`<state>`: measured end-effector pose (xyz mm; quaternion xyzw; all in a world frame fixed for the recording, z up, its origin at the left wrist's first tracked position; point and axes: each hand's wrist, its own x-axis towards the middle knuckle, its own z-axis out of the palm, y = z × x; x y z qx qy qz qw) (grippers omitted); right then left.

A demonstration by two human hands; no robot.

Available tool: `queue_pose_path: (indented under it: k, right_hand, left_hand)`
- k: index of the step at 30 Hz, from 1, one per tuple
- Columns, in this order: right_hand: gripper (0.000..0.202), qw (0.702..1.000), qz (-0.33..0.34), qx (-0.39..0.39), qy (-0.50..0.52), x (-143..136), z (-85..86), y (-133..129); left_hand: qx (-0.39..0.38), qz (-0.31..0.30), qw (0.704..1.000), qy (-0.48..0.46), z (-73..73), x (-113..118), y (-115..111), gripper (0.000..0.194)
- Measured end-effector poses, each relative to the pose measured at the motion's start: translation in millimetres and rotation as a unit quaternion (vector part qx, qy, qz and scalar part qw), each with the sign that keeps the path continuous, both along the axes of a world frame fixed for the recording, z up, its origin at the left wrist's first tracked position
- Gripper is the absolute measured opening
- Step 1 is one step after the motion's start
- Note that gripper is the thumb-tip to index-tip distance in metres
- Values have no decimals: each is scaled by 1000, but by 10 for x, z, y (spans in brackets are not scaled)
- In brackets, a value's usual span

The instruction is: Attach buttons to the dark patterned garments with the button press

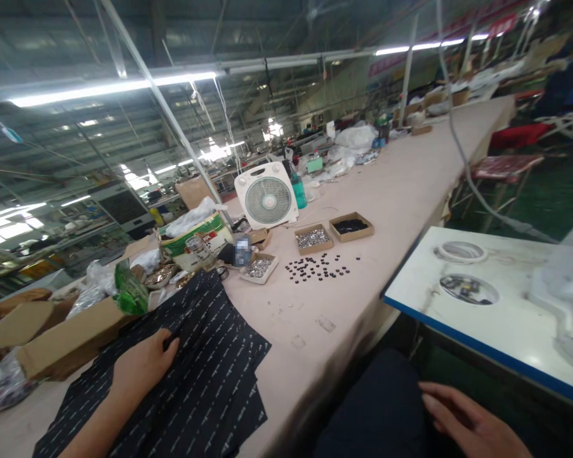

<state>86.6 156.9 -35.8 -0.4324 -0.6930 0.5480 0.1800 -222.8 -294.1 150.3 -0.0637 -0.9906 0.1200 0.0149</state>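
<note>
My left hand (pixel 146 364) rests on a pile of black fabric pieces (pixel 210 388) printed with rows of small white marks. Its thumb stands apart from the index finger; the other fingers are mostly hidden. At the lower right, my right hand (pixel 472 423) is open, holding nothing visible, its fingertips beside a dark navy cloth shape (pixel 377 407), perhaps a clothed leg. Beyond the fabric, small black round pieces (pixel 319 270) lie scattered on the table (pixel 286 375). Shallow cardboard boxes hold silvery metal parts (pixel 312 238) and black parts (pixel 350 226); a pale tray (pixel 259 268) holds more metal parts.
A white box fan (pixel 267 197) stands on the long table. Cardboard boxes (pixel 76 334), plastic bags and a green packet (pixel 128 289) crowd the left side. At right is a white machine table (pixel 506 318) with a blue edge. Behind it stands a red stool (pixel 506 167).
</note>
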Motion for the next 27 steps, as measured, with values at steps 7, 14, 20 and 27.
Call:
queue_pose_path:
  k: [7,14,20,27]
  right_hand:
    - [69,908,278,243,199,-910,1304,-633]
    - [27,873,408,207,167,-1108,1806,-795]
    - [18,883,414,68,211,-781,1773,-472]
    - [38,874,442,59,194,-458,2023,-171]
  left_hand:
    - [70,-218,973,-15,648,721,918,36]
    - [221,-316,919,-83,736,1091,1466,33]
    - [434,-402,762,-264,522,931,1914,65]
    - [365,-507,667,-406,368,1079,2667,90]
